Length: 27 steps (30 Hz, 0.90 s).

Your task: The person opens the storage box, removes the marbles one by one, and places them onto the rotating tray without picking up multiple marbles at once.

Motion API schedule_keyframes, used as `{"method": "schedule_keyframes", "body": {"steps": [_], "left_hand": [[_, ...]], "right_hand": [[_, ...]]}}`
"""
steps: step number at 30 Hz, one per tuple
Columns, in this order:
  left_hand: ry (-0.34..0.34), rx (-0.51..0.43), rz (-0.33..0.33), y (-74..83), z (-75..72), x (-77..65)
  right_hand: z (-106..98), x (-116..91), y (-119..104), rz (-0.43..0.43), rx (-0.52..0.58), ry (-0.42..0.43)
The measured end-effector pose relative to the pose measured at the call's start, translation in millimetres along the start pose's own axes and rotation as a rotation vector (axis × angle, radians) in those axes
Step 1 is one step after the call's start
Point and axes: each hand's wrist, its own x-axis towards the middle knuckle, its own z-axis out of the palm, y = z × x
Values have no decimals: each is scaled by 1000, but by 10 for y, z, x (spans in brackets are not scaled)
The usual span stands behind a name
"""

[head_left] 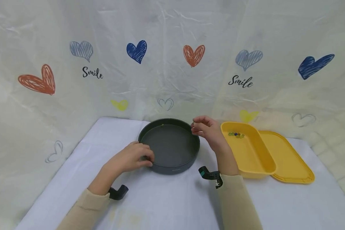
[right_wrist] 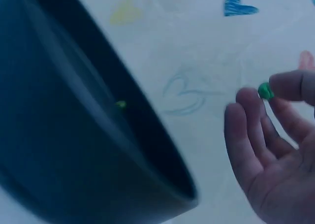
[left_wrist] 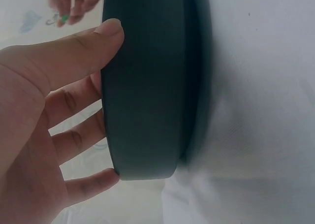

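Observation:
A round dark grey pan stands on the white cloth, with a small yellow-green marble inside near its far wall. My left hand holds the pan's near-left rim, thumb against the outer wall and fingers over the edge. Beyond the right side of the rim, my right hand pinches a green marble between thumb and fingertips, apart from the pan. To the right, a yellow plastic box contains several marbles near its far end.
A yellow lid lies partly under the right side of the box. White cloth covers the table. Behind it hangs a pale sheet printed with hearts and "Smile".

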Motion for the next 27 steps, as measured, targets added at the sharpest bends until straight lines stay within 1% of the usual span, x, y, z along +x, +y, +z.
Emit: {"method": "schedule_keyframes", "body": {"steps": [4,8,12,14,15,18,21,22,25,27], "left_hand": [[-2,-7,-1,16,5,7],[-14,-10,-16,22,13,2],[-19,-9,-17,29,6,6],[-17,-7,-16,33,8,7],[-16,-4,-16,33,9,8],[-10,2,-9,27,6,6],[-2,4,-3,23,2,-2],[1,3,-1,23,0,-6],[3,1,-1,26,-2,-10],[4,0,-3,29,-3,-11]], "right_hand": [[74,-6,85,15,-31,-34],[145,-10,127,30,-97,-55],[216,-22,166,36,-215,-152],[255,-35,181,24,-274,-202],[286,-60,148,18,-302,-225],[351,-64,183,-13,-388,-281],[403,-60,216,-48,-505,-343],[407,-41,263,-68,-550,-366],[441,-47,267,-97,-682,-430],[469,-54,260,-109,-748,-460]]}}
